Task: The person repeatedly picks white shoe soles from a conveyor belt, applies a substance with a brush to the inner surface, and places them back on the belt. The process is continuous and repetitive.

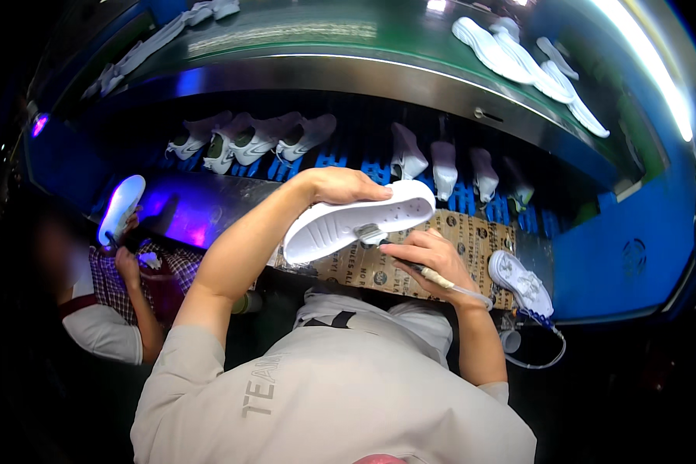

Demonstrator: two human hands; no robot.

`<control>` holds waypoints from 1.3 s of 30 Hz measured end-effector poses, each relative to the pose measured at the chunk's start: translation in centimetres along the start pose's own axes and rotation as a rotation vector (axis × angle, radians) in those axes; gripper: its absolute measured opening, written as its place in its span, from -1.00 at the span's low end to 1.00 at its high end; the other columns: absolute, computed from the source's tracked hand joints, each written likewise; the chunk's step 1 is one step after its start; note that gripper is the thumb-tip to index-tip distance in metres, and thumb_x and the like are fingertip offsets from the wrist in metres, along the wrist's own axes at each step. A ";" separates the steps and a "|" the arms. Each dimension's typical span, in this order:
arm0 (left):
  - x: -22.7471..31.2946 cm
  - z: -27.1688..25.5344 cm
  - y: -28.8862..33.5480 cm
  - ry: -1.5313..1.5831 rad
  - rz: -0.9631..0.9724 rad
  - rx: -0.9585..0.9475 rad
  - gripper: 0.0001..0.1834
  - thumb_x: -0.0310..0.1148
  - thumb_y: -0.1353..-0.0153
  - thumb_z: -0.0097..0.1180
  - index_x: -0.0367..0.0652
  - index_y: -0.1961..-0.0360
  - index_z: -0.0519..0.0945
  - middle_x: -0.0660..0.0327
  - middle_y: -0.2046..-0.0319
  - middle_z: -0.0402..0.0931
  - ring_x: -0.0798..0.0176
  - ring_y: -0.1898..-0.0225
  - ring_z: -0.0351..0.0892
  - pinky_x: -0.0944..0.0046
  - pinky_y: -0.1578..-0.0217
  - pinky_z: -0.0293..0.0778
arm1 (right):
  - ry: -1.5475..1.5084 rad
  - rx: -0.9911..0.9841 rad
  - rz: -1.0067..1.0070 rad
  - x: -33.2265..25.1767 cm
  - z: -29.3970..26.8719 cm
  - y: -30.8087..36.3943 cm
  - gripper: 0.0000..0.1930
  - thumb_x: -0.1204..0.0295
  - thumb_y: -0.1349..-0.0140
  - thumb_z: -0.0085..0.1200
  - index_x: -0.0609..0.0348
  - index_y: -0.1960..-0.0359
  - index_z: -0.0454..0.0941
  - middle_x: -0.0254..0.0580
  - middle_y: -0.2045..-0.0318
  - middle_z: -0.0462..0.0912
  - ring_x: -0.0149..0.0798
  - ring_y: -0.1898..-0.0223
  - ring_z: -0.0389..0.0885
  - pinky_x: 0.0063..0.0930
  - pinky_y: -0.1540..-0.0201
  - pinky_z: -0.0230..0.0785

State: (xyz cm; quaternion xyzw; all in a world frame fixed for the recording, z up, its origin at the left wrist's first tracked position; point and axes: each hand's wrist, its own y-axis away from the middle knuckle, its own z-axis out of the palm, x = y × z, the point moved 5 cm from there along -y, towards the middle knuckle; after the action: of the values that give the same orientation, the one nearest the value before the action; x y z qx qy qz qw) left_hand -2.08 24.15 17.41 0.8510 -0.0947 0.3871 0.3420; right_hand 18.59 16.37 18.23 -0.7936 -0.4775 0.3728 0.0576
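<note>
- At 12 o'clock from the white sole, a gap opens above the blue rack, between shoe uppers at 10 and more uppers at 2; a steel edge crosses beyond.
- At 3, the brown sheet leaves room past the right hand.
- At 4, a white shoe part and a looped hose stand in the way.
- At 9, the left forearm bars the dark bench.

Brown cardboard lies on the bench, seemingly beside a white sole.
</note>
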 end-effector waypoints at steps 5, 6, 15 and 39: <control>-1.0 -0.6 0.5 -0.019 -0.021 -0.002 -0.19 0.35 -0.32 0.05 -0.19 -0.22 0.63 -0.05 -0.16 0.61 0.00 -0.15 0.60 0.17 -0.17 0.41 | -0.011 0.101 0.045 0.9 -1.4 0.5 -0.63 0.46 -0.10 0.41 -0.05 0.00 0.75 -0.36 0.43 0.62 -0.29 0.38 0.48 -0.39 0.26 0.33; -0.7 -0.8 0.9 -0.012 -0.021 0.004 -0.19 0.34 -0.32 0.05 -0.19 -0.22 0.63 -0.05 -0.16 0.61 0.01 -0.14 0.60 0.18 -0.17 0.41 | 0.033 0.063 0.032 0.9 -1.5 0.5 -0.62 0.46 -0.09 0.41 -0.07 0.00 0.75 -0.36 0.43 0.62 -0.29 0.38 0.49 -0.38 0.25 0.35; -2.4 -1.0 0.0 0.094 -0.050 -0.027 -0.32 0.18 -0.43 0.05 -0.28 -0.17 0.65 0.08 -0.01 0.67 0.23 0.01 0.61 0.28 -0.06 0.46 | 0.126 0.027 0.052 2.1 -3.4 1.1 -0.65 0.42 -0.10 0.42 -0.11 0.03 0.77 -0.39 0.41 0.60 -0.29 0.34 0.50 -0.37 0.18 0.36; 9.3 -24.3 -6.8 -0.410 0.205 1.428 -0.41 -0.04 -0.38 0.03 -0.22 -0.29 0.52 -0.16 -0.15 0.59 -0.21 -0.25 0.52 -0.22 -0.24 0.40 | -0.226 0.698 0.367 5.1 -1.8 9.8 -0.63 0.61 -0.18 0.27 0.16 -0.06 0.71 -0.21 0.34 0.63 -0.33 0.34 0.59 -0.49 0.29 0.39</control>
State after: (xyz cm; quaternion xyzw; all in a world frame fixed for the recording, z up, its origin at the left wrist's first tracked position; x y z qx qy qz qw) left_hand -7.23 46.11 32.03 0.9080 0.0388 0.2180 -0.3556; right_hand 28.12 15.66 12.38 -0.7524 -0.1761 0.6014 0.2032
